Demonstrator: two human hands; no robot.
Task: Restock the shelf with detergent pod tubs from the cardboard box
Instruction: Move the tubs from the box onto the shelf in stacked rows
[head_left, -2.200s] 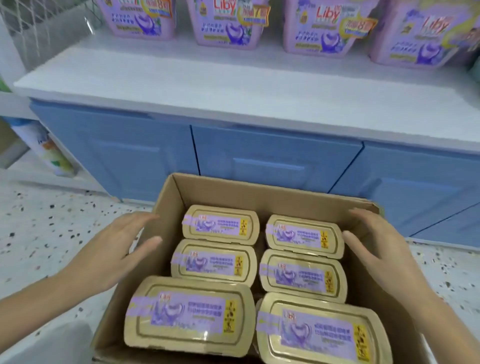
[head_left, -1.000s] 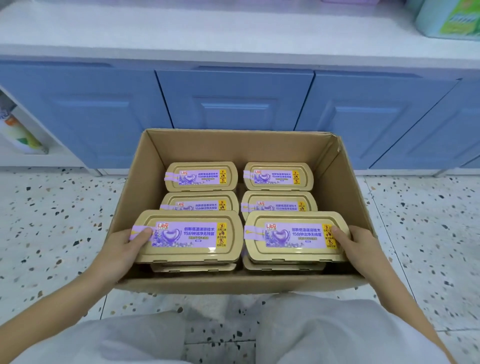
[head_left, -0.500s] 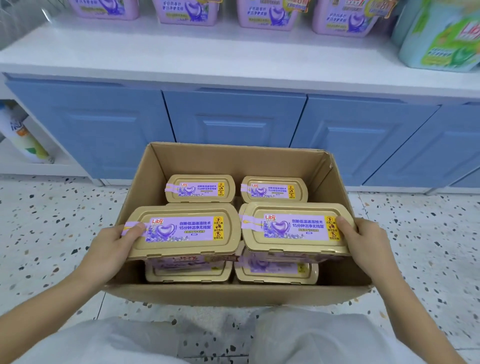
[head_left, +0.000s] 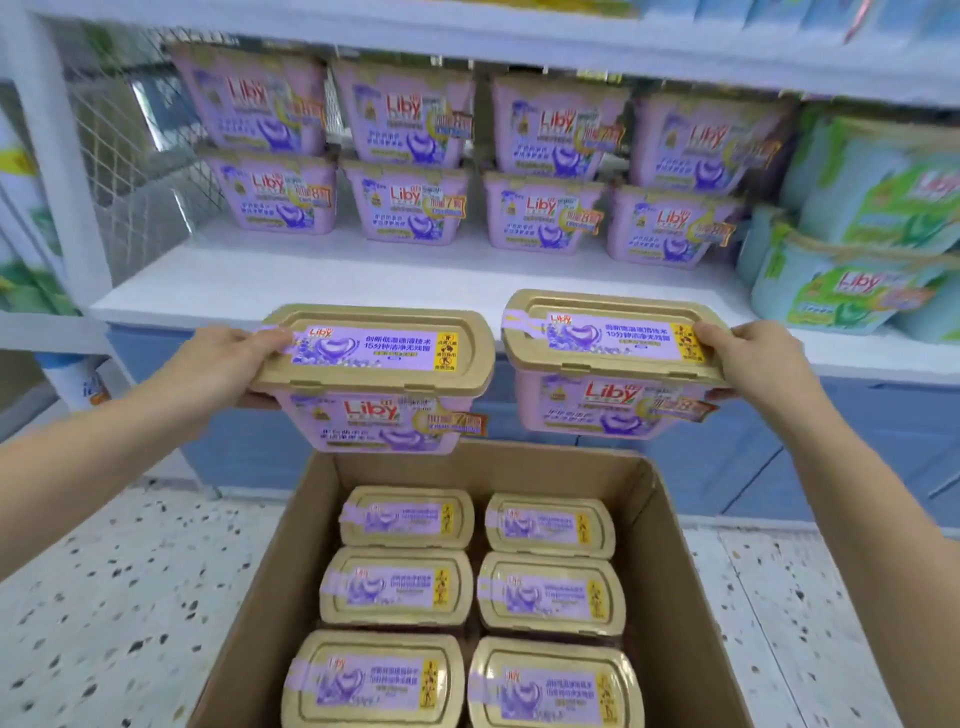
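My left hand grips the left end of a pink tub with a gold lid. My right hand grips the right end of a second pink tub. Both tubs hang side by side above the open cardboard box, just in front of the white shelf and at its edge height. Several more gold-lidded tubs lie in two columns inside the box. At the back of the shelf, pink tubs stand stacked two high in a row.
Green and teal tubs fill the shelf's right end. A wire mesh panel and a white post bound its left side. Blue cabinet doors sit under the shelf. The box stands on speckled terrazzo floor.
Both hands went from the sides of the box to the two front tubs, gripped them and lifted them out, up to shelf height. The view tilted up from the box to the shelf.
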